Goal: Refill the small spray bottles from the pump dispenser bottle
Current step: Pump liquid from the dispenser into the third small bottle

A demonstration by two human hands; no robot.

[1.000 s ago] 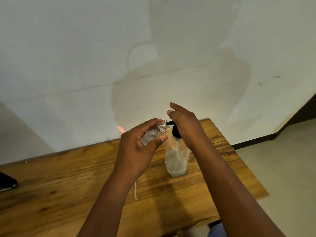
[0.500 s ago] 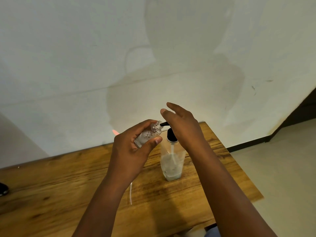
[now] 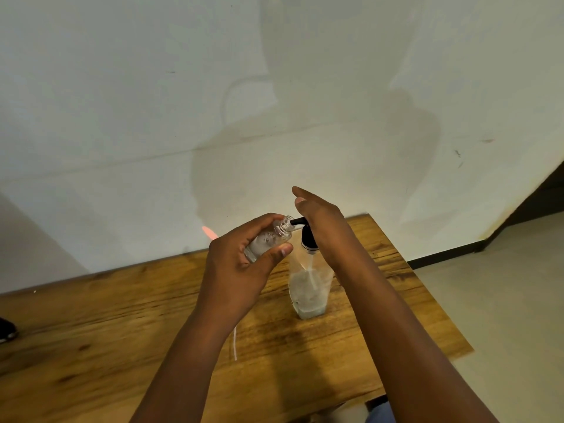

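My left hand grips a small clear spray bottle, uncapped and tilted, with its open neck against the black nozzle of the pump dispenser bottle. That clear dispenser stands upright on the wooden table, with cloudy liquid in its lower part. My right hand lies flat on top of the black pump head, fingers straight and pointing left. The small bottle holds some bubbly liquid.
A thin white tube lies on the table under my left wrist. A dark object sits at the table's left edge. A white wall rises just behind the table; the table's right edge drops to a pale floor.
Both hands and the bottles keep the same pose. The view has shifted slightly; the grip and the press on the pump look unchanged.
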